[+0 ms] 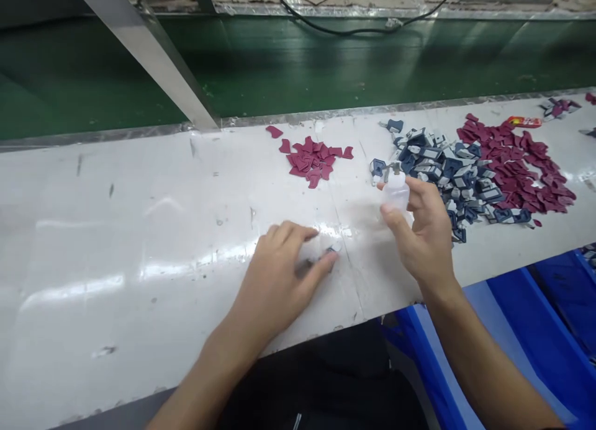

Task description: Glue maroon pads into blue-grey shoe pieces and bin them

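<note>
My right hand [423, 231] holds a small translucent squeeze bottle [397, 193] with a white top, gripped between thumb and fingers above the table. My left hand [284, 262] is low over the white table, its thumb and index finger apart. At the left thumb tip is a small dark blue and white plastic part [333, 249], partly hidden by the thumb; whether they touch I cannot tell. Just beyond the bottle is a pile of similar blue and white parts [451, 163]. A small heap of flat maroon pieces [311, 160] sits farther back, between my hands.
A larger spread of maroon pieces [526, 169] is at the right, with a red and yellow packet [525, 121] behind it. Blue bins [526, 318] stand below the table's front edge. A metal post [153, 51] rises at the back left before a green belt [298, 70].
</note>
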`<state>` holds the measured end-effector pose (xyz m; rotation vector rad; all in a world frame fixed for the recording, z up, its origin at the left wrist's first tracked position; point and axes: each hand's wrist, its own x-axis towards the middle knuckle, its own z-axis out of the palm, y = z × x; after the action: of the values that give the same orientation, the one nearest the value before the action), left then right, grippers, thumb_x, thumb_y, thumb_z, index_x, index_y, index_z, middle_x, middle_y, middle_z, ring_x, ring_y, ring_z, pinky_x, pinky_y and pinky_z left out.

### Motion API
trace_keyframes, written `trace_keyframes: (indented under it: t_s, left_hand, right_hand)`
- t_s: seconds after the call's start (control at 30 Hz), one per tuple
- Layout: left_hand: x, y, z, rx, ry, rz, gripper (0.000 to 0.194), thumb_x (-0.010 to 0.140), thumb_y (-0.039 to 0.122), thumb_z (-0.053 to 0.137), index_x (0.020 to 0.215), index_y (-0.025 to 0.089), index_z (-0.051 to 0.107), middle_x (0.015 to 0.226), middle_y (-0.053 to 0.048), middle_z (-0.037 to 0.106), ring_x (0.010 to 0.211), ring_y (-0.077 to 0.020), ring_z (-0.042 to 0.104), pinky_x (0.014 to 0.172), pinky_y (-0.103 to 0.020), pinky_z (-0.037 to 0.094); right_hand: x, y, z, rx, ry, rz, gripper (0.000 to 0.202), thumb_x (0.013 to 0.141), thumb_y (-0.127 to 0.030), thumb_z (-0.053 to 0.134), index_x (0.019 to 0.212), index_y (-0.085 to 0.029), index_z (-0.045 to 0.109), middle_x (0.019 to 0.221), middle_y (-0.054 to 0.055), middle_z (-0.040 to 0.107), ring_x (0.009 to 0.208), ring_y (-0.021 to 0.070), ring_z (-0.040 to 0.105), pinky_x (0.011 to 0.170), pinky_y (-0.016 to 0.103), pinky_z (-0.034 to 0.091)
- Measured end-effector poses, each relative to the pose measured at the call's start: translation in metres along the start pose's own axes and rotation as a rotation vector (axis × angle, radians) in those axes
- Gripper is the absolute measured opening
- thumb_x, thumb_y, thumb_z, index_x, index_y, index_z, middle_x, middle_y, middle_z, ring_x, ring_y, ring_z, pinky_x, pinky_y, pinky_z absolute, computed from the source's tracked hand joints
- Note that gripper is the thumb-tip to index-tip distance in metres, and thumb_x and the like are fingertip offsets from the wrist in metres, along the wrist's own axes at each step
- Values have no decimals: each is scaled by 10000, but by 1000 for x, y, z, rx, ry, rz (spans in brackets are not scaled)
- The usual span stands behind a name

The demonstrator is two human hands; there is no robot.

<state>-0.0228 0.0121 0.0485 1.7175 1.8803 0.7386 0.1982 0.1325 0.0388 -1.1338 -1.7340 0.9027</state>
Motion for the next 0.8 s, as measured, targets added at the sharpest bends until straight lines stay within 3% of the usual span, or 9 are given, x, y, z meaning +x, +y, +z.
trace_keyframes:
  t_s: [0.13, 0.23, 0.37, 0.47, 0.57, 0.63, 0.7, 0.8]
  left_hand:
    - [56, -8, -11, 203, 101, -13, 219, 1083, 277, 603, 1275, 233, 700, 1267, -102, 709, 1188, -321, 622, 1021, -499, 535]
    - [92, -13, -2, 272, 167, -45, 178, 1040, 325, 696, 1171, 203, 701, 1162, -114, 706, 1125, -325, 628, 982, -493, 555]
    - [109, -13, 17, 328, 258, -56, 90, 1039, 263, 664, 1063, 177, 673, 1057, -128, 700, 1004, -304, 645, 860, -447, 554]
    - [106, -11, 21, 350, 274, -30, 105, 1035, 164, 578, 985, 185, 668, 989, -121, 690, 934, -290, 648, 797, -424, 516]
    - [95, -9, 14, 364, 265, -29, 211, 1035, 138, 516, 883, 199, 649, 914, -104, 680, 833, -263, 635, 708, -398, 463]
    - [81, -4, 3, 294, 214, -13, 231, 1048, 156, 510, 865, 209, 641, 910, -87, 702, 802, -239, 641, 682, -383, 458]
    - [64, 4, -9, 120, 85, 44, 195, 1057, 192, 556, 888, 219, 648, 934, -53, 737, 810, -208, 668, 697, -356, 491]
    - [36, 18, -22, -25, -131, 196, 180, 1097, 237, 569, 954, 230, 677, 967, -19, 748, 816, -171, 684, 709, -323, 507]
  right_hand:
    - [-2, 10, 7, -29, -84, -6, 361, 1035, -408, 744, 1305, -295, 533, 1381, 112, 763, 1273, 313, 740, 1004, 522, 600]
    - [-7, 15, 11, -77, -84, 11, 372, 1041, -422, 724, 1317, -281, 519, 1389, 128, 736, 1278, 315, 725, 1067, 546, 588]
    - [-9, 19, 12, -120, -51, 32, 467, 987, -391, 761, 1373, -261, 530, 1410, 145, 696, 1293, 325, 702, 1134, 583, 569]
    - [-12, 21, 10, -113, -33, 33, 549, 933, -354, 790, 1411, -259, 536, 1412, 140, 679, 1257, 312, 705, 1115, 567, 593]
    - [-24, 14, 5, -93, 46, 43, 639, 902, -314, 813, 1471, -273, 524, 1431, 132, 645, 1276, 308, 694, 1069, 538, 616]
    - [-38, 1, -1, -136, 156, 12, 592, 917, -275, 812, 1457, -287, 571, 1372, 113, 644, 1209, 296, 695, 975, 508, 628]
    - [-50, -16, -7, -177, 193, -68, 470, 956, -222, 790, 1401, -301, 659, 1285, 86, 653, 1073, 260, 691, 881, 472, 618]
    - [-61, -42, -12, -102, -21, -143, 417, 1008, -180, 766, 1398, -325, 735, 1247, 63, 690, 965, 215, 692, 830, 433, 629]
